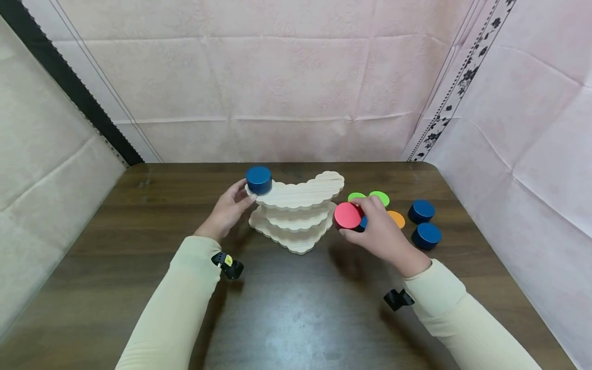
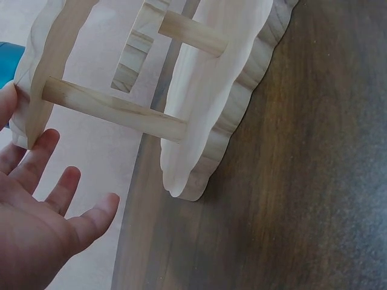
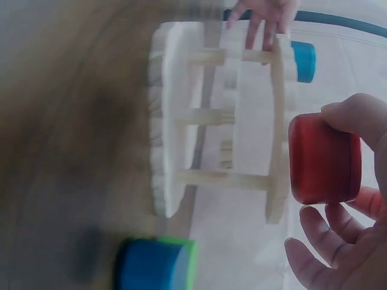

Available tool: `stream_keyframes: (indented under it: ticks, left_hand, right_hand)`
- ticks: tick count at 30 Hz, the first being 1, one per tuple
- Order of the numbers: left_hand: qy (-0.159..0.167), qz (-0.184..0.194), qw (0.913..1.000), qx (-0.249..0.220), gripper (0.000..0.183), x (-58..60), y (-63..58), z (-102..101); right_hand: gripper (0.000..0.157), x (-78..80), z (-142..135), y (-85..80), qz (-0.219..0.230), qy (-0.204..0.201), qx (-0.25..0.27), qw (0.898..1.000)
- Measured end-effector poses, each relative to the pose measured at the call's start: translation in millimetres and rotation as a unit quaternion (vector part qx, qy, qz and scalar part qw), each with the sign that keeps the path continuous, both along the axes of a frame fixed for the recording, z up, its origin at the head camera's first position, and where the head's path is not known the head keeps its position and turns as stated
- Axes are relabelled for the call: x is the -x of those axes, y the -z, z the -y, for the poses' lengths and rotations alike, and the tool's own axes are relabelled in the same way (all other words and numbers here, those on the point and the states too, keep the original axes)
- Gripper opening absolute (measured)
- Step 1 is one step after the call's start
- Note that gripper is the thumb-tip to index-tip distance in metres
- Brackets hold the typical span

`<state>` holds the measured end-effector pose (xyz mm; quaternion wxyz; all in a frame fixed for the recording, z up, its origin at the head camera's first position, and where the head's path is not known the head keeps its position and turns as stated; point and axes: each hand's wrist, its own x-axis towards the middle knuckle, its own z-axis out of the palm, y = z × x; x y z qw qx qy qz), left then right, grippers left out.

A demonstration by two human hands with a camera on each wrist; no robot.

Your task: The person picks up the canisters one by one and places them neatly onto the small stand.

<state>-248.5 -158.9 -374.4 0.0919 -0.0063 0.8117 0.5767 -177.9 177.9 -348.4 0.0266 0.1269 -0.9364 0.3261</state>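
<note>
A pale wooden tiered stand (image 1: 305, 194) with scalloped edges and round posts (image 2: 115, 110) rises from the table. On the left end of its top tier sits a round blue tin (image 1: 259, 181). My left hand (image 1: 229, 209) pinches that end of the tier, thumb above and a fingertip beneath; the other fingers are spread apart. To the right of the stand, my right hand (image 1: 381, 234) holds a round red tin (image 1: 348, 215) between thumb and fingers. In the right wrist view the red tin (image 3: 323, 158) appears near the top tier; whether they touch, I cannot tell.
Two blue tins (image 1: 426, 236) stand on the brown table (image 1: 277, 308) at the right. Two bright green pieces (image 1: 380, 197) and an orange one (image 1: 396, 219) lie behind the right hand, which partly hides another blue tin (image 1: 363, 223). Pale cloth (image 1: 277, 82) hangs around the table.
</note>
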Motion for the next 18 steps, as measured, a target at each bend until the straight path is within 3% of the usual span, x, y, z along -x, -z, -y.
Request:
stream_keyframes:
  ticks: [18]
  left_hand:
    - [0.005,-0.019,0.9998,-0.007,0.066,1.4,1.4,0.0]
  right_hand:
    - [0.063,26.3,39.4,-26.9,-0.034,-0.029,0.033,0.998]
